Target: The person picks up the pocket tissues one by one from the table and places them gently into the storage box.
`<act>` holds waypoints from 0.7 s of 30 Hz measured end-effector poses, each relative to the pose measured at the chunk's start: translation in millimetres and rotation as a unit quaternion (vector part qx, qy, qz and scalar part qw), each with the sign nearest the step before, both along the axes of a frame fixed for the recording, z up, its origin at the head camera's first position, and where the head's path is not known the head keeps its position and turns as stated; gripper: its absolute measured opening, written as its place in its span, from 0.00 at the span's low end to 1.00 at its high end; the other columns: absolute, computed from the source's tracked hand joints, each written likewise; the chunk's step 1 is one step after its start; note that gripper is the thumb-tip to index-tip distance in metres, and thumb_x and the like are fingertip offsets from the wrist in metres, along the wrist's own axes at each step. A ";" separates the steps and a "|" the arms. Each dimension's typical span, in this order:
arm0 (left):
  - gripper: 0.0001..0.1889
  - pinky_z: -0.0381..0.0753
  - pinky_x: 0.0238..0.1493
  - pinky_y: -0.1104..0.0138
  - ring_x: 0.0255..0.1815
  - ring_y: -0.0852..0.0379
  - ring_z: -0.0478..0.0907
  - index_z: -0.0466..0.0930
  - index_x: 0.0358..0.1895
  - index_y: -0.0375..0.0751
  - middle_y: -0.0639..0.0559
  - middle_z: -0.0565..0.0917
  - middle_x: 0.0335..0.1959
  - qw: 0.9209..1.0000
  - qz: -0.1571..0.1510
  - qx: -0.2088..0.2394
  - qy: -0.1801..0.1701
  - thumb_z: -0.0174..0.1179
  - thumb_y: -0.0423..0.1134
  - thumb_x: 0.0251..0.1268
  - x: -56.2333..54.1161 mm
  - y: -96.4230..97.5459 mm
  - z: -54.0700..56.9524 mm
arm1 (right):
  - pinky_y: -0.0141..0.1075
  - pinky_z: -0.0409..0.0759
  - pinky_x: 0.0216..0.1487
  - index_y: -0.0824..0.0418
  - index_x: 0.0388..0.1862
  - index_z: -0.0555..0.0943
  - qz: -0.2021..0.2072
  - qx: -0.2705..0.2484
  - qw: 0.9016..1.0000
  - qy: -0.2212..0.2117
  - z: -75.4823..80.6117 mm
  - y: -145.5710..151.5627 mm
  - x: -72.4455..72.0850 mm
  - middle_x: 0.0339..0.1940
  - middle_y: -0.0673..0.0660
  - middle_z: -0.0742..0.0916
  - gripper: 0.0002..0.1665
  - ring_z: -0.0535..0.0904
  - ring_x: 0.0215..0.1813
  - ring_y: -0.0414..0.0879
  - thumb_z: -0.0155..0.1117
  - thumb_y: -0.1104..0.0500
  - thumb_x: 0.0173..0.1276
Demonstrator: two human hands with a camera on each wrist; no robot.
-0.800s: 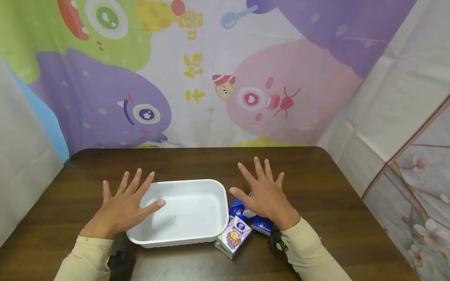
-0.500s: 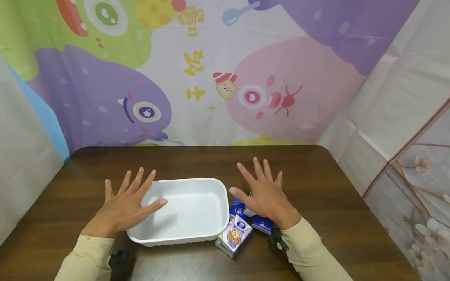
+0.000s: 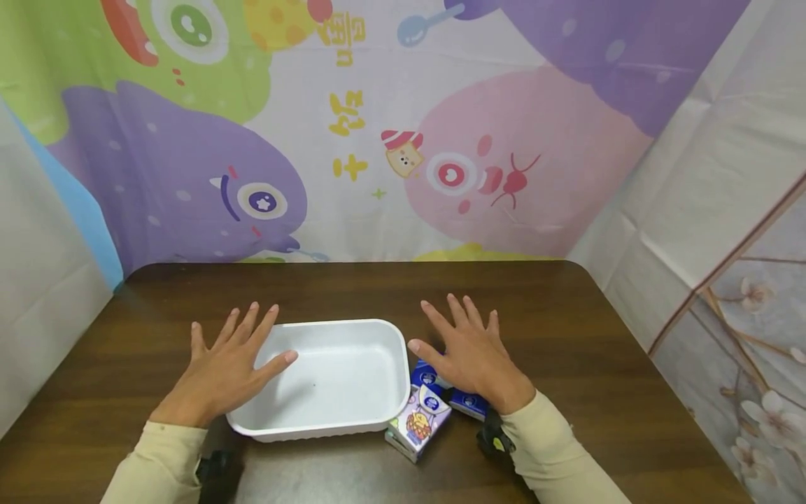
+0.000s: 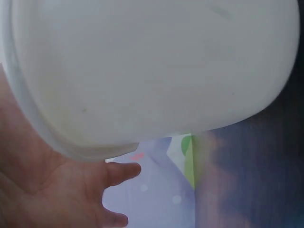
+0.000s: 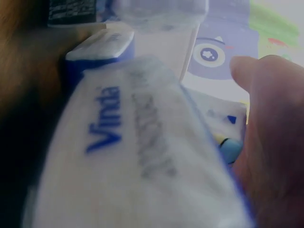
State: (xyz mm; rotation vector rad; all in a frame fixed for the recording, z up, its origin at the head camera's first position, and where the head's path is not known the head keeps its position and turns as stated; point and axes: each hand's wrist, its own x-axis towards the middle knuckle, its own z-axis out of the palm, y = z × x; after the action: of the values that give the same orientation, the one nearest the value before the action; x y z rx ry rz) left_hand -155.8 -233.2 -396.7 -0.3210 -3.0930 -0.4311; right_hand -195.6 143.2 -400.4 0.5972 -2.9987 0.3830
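Observation:
My left hand (image 3: 220, 381) hovers with fingers spread over the left end of a white rectangular tray (image 3: 340, 381), holding nothing. In the left wrist view the tray's pale side (image 4: 156, 71) fills most of the picture, with some of the hand's fingers beyond it. Just right of the tray lie several small tissue packs: a purple-and-white cartoon one (image 3: 418, 423), a blue one (image 3: 427, 378) and another blue one (image 3: 469, 404). Above them my right hand (image 3: 478, 364) spreads its fingers, partly covering the blue packs. A tissue pack marked Vinda (image 5: 118, 142) looms close in the right wrist view.
Everything stands on a dark brown wooden table (image 3: 327, 290). A cloth with cartoon monsters (image 3: 371, 224) hangs behind its far edge, and pale cloth walls (image 3: 667, 210) flank both sides. Dark wrist cameras (image 3: 496, 439) sit under the beige sleeves (image 3: 554, 448).
My right hand has drawn back slightly towards me and a little left, fingers still spread. My left hand has shifted marginally right. Tray and packs stay put.

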 end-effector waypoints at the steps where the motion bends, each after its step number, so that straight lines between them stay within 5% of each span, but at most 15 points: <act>1: 0.47 0.19 0.61 0.27 0.77 0.27 0.44 0.42 0.83 0.51 0.34 0.47 0.80 1.000 0.000 0.001 0.004 0.40 0.74 0.70 -0.1 -0.2 -0.2 | 0.75 0.40 0.67 0.39 0.82 0.56 0.001 0.000 1.000 -0.005 0.2 -0.2 0.3 0.80 0.64 0.59 0.48 0.47 0.80 0.65 0.32 0.20 0.69; 12: 0.43 0.30 0.64 0.26 0.76 0.30 0.52 0.49 0.82 0.46 0.34 0.54 0.79 0.999 0.001 0.004 0.044 0.40 0.70 0.74 0.0 -1.7 0.2 | 0.73 0.39 0.69 0.42 0.80 0.60 -0.001 -0.010 0.999 -0.043 3.4 -3.8 3.9 0.80 0.64 0.61 0.47 0.49 0.80 0.64 0.34 0.22 0.71; 21: 0.41 0.40 0.64 0.26 0.72 0.29 0.59 0.57 0.79 0.42 0.32 0.61 0.75 0.998 -0.003 -0.001 0.056 0.42 0.68 0.74 2.8 -4.6 -2.3 | 0.68 0.48 0.71 0.52 0.71 0.75 -0.005 -0.018 1.000 -0.022 7.3 -7.3 6.5 0.73 0.60 0.73 0.44 0.63 0.76 0.57 0.40 0.25 0.73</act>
State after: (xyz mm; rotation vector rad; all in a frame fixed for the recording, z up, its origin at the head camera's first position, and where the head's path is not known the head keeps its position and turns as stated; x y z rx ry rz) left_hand -153.0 -237.7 -399.0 -0.3411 -2.9833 -0.3969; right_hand -189.1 135.9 -393.1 0.5785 -3.0290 0.4540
